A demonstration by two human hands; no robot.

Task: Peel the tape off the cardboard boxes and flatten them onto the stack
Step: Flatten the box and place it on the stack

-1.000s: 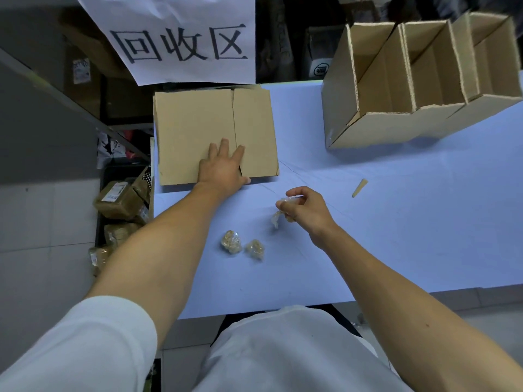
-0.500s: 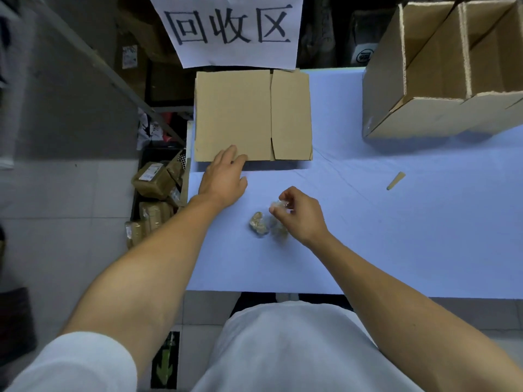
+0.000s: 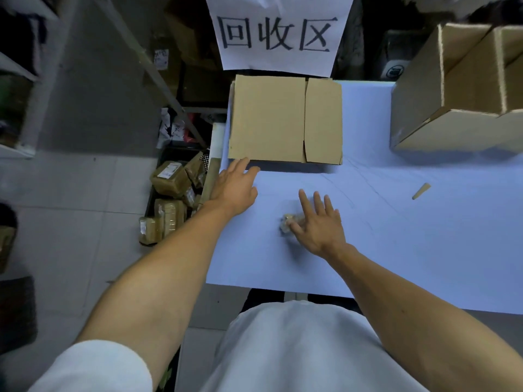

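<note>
A: On the tabletop (image 3: 424, 250), far edge: flat cardboard stack (image 3: 283, 120) under the paper sign (image 3: 278, 32). Left hand (image 3: 233, 188) has fingers straight, tips just at the stack's near-left corner, gripping nothing.

B: Right hand (image 3: 318, 224)?

A: Spread flat, fingers straight, lying over the tape wads (image 3: 287, 223). Holds nothing, I'd say.

B: Boxes left?

A: Open cardboard boxes (image 3: 452, 89) at right, standing, not yet flattened.

B: Risks?

A: Tape's sticky, so wads could cling to the palm & travel onto the next box. Also the stack sits near the tabletop's left edge; a shove could slide it off toward the packages (image 3: 169, 199) on the floor.
</note>
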